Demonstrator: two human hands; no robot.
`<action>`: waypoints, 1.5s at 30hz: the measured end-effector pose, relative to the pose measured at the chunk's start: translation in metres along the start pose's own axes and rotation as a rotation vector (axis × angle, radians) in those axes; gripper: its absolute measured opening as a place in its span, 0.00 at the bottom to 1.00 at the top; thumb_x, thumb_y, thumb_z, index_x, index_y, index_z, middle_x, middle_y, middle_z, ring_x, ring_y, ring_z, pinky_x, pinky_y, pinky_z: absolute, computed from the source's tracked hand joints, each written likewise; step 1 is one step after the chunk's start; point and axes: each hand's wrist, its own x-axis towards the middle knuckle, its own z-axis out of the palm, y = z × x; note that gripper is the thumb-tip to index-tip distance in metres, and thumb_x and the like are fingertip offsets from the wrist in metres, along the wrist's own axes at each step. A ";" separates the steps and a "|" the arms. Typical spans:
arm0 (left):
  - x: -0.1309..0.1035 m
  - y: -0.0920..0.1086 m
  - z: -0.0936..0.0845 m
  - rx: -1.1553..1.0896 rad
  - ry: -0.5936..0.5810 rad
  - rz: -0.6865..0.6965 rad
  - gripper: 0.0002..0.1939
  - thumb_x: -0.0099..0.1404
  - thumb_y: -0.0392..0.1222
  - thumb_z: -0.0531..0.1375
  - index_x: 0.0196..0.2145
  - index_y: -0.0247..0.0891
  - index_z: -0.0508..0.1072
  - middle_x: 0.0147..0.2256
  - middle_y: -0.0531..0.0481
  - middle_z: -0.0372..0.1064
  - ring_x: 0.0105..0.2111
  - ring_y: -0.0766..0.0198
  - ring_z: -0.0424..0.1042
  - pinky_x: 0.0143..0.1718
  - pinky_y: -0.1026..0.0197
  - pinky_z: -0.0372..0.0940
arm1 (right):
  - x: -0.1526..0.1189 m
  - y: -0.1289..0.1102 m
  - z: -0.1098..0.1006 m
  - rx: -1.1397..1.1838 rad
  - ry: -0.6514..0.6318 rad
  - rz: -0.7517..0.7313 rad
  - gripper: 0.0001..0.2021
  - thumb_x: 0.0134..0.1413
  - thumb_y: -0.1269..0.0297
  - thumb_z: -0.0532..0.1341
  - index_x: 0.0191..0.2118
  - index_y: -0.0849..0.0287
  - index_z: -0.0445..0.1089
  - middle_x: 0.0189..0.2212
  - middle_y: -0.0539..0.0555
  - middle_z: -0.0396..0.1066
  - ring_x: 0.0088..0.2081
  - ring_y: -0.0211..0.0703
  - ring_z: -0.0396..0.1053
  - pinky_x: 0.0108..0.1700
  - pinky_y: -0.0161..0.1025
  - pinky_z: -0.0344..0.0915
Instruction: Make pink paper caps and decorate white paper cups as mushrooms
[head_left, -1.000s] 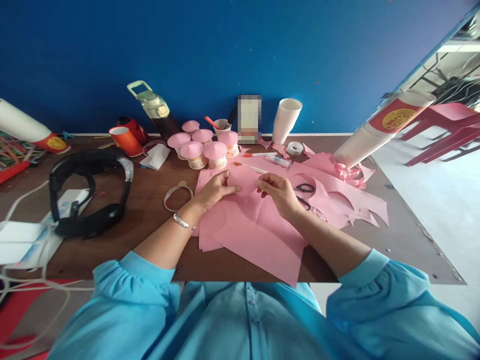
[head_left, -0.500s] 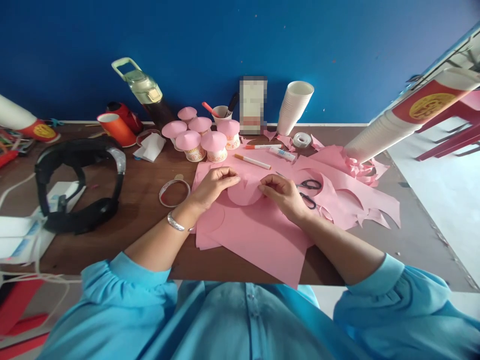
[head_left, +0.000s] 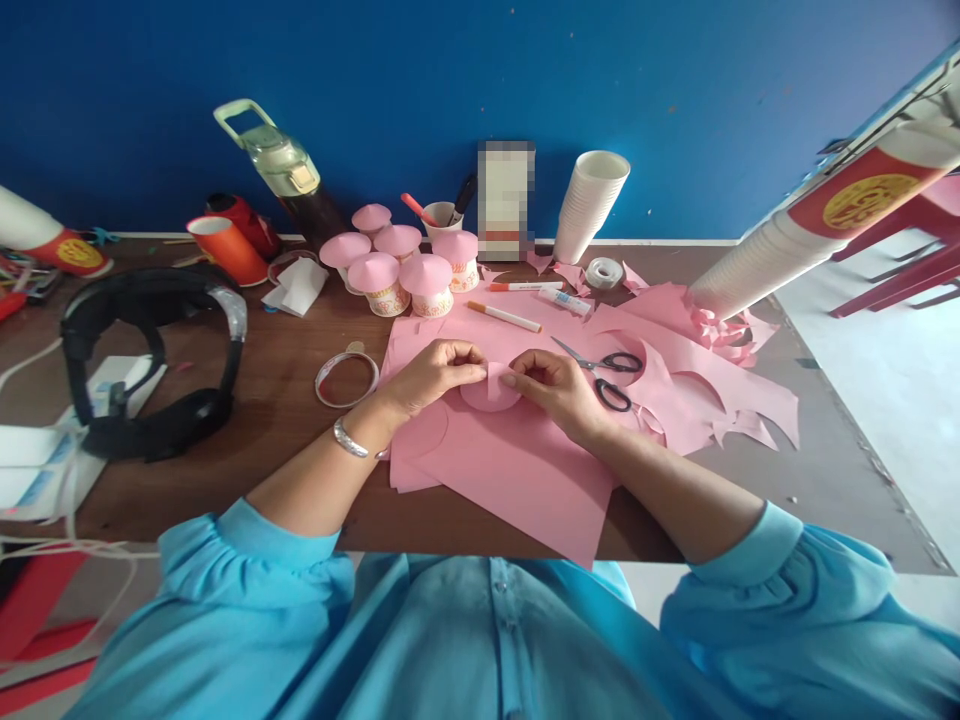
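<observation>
Between my two hands is a pink paper circle [head_left: 490, 398] with a slit, its cut edges overlapping at the top so that it curves. My left hand [head_left: 442, 374] pinches its left edge between thumb and fingers. On the other side my right hand [head_left: 553, 384] grips the right edge the same way. Pink paper sheets [head_left: 525, 480] lie beneath both hands. Black-handled scissors [head_left: 611, 378] rest open just right of my right hand. Beyond the hands stand several small paper cups with pink cone tops [head_left: 426, 274].
A tape roll [head_left: 346, 380] lies left of the paper. Markers [head_left: 504, 317] and a glue stick [head_left: 565, 302] sit behind it. Stacked white cups [head_left: 592, 205], a bottle [head_left: 289, 175] and a black head strap [head_left: 154, 365] surround the work. Pink scraps [head_left: 720, 390] spread at the right.
My hands have come closer together, and the circle's cut edges now overlap, making it narrower and curved. The scissors show more fully as my right hand moved left.
</observation>
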 end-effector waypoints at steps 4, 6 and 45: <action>-0.001 0.002 0.000 0.003 -0.019 -0.002 0.12 0.57 0.49 0.65 0.26 0.38 0.72 0.26 0.54 0.64 0.30 0.64 0.61 0.35 0.59 0.54 | 0.000 0.002 0.001 0.040 -0.013 0.026 0.26 0.48 0.38 0.70 0.27 0.57 0.67 0.23 0.46 0.62 0.25 0.35 0.53 0.28 0.37 0.51; -0.001 0.003 0.000 0.000 -0.035 -0.007 0.12 0.58 0.49 0.65 0.26 0.38 0.73 0.26 0.53 0.65 0.30 0.64 0.61 0.35 0.59 0.54 | -0.001 0.003 0.002 0.051 -0.013 0.036 0.25 0.48 0.38 0.70 0.27 0.57 0.67 0.22 0.45 0.61 0.25 0.34 0.52 0.28 0.37 0.49; -0.004 0.007 0.002 0.038 -0.093 -0.016 0.19 0.63 0.56 0.65 0.26 0.37 0.72 0.25 0.54 0.59 0.29 0.66 0.56 0.32 0.61 0.51 | -0.002 0.007 0.010 0.455 -0.021 0.102 0.22 0.41 0.54 0.76 0.40 0.56 0.71 0.32 0.48 0.70 0.35 0.38 0.66 0.38 0.37 0.63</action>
